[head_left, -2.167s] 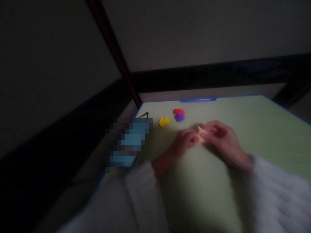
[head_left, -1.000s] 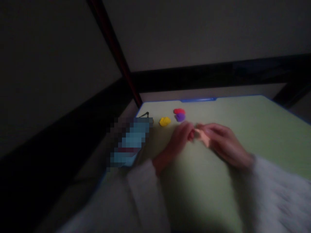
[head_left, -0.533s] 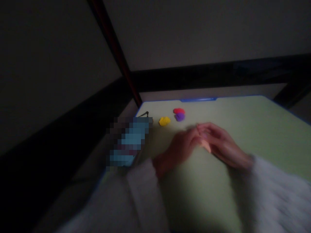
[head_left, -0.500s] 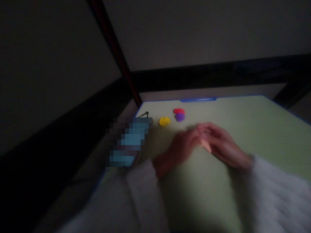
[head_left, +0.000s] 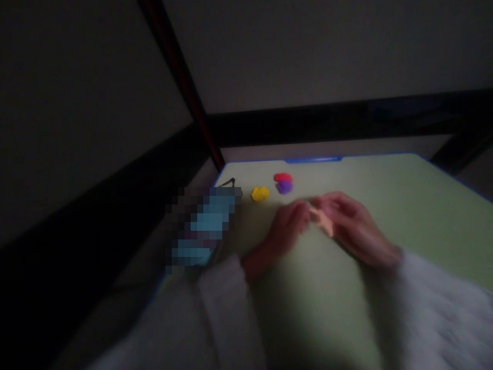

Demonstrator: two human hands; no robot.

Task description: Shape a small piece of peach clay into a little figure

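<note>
My right hand (head_left: 356, 226) is closed around a peach-coloured piece of modelling clay (head_left: 325, 224), which sticks out below its thumb and fingers. The fingers of my left hand (head_left: 285, 225) are pinched together at the thin left end of this clay. Both hands are raised over a pale green board (head_left: 316, 303) and look slightly blurred. Beyond my left hand lie a yellow lump of clay (head_left: 260, 193), a purple lump (head_left: 285, 186) and, touching it from behind, a red lump (head_left: 283, 177).
A pixelated object with a bluish face (head_left: 210, 221) stands at the board's left edge, with a thin dark frame (head_left: 227, 183) behind it. The board has a blue rim (head_left: 314, 159). Dark walls and a reddish post (head_left: 185, 82) rise beyond.
My left hand has drawn a little to the left, away from my right hand. More of the peach clay now shows between the two. The lumps stay put.
</note>
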